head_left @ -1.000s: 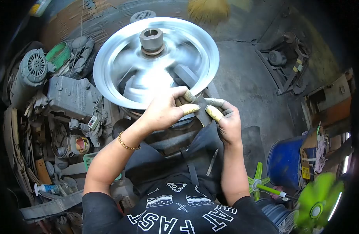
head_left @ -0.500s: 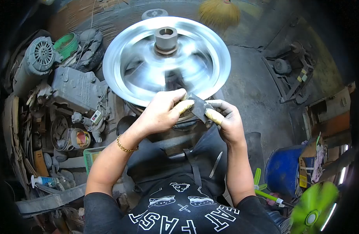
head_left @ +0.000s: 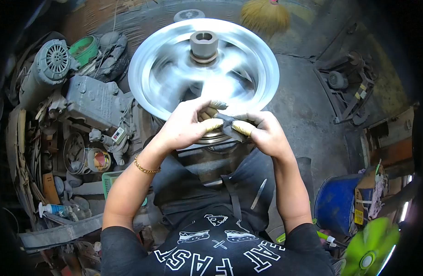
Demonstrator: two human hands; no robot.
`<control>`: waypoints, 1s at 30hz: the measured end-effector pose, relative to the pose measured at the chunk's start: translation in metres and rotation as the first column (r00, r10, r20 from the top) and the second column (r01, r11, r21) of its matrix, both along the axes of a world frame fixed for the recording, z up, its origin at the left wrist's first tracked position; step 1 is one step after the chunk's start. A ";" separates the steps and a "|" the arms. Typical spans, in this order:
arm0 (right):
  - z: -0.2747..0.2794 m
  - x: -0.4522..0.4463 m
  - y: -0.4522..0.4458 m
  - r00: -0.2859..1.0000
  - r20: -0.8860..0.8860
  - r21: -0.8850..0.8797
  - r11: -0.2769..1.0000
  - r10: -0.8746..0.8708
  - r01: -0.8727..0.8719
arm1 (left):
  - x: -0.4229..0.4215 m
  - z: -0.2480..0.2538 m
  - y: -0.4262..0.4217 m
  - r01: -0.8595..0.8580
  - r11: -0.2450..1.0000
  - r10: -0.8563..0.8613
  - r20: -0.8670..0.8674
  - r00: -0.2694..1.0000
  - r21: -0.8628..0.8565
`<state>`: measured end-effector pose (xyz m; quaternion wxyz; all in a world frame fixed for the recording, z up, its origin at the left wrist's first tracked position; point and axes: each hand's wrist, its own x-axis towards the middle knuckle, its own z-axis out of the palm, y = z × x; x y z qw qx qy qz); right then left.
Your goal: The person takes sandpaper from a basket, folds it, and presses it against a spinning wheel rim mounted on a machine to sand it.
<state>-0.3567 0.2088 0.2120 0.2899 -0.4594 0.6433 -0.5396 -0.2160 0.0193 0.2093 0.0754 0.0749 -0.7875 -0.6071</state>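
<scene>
A dark, bent piece of sheet [head_left: 229, 127], perhaps sandpaper, is pinched between both hands. My left hand [head_left: 193, 122] holds its left side, and my right hand [head_left: 263, 130] grips its right side. Yellowish, dirty covers wrap several fingertips. Just beyond the hands, a shiny metal wheel [head_left: 140, 76] looks blurred by spinning, with a large nut [head_left: 204, 44] at its hub. Whether the sheet touches the wheel's rim I cannot tell. A thin blade-like tool [head_left: 258, 194] lies on the dark cloth over my lap.
Grey motor [head_left: 55, 60], metal housing [head_left: 94, 102] and green bowl [head_left: 84, 49] crowd the left. A blue drum [head_left: 335, 204] and green fan [head_left: 370, 253] stand at lower right. Behind are a broom [head_left: 265, 16] and a motor frame [head_left: 347, 83].
The view has shifted, so the wheel appears farther right. Both hands have changed their hold on the sheet, which now looks more folded between the fingers.
</scene>
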 end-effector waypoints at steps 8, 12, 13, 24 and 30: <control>0.000 -0.008 -0.001 0.998 -0.028 0.120 0.992 0.052 -0.048 | -0.008 0.001 -0.001 0.032 0.998 -0.028 0.069 0.997 -0.055; -0.015 -0.013 -0.003 0.976 -0.215 -0.031 0.999 0.029 -0.036 | -0.010 0.000 -0.003 0.068 0.994 -0.064 0.042 0.997 -0.083; -0.006 -0.009 -0.003 0.983 -0.183 0.011 1.000 0.029 -0.028 | -0.010 -0.002 -0.005 0.065 0.988 -0.060 0.040 0.997 -0.140; -0.028 -0.008 -0.021 0.661 -0.724 -0.095 0.977 -0.199 0.190 | -0.024 -0.023 0.002 -0.190 0.816 0.037 -0.279 0.960 -0.546; -0.057 0.001 -0.017 0.622 -0.769 -0.086 0.988 -0.149 0.130 | -0.022 -0.041 0.009 -0.097 0.747 -0.072 -0.225 0.972 -0.657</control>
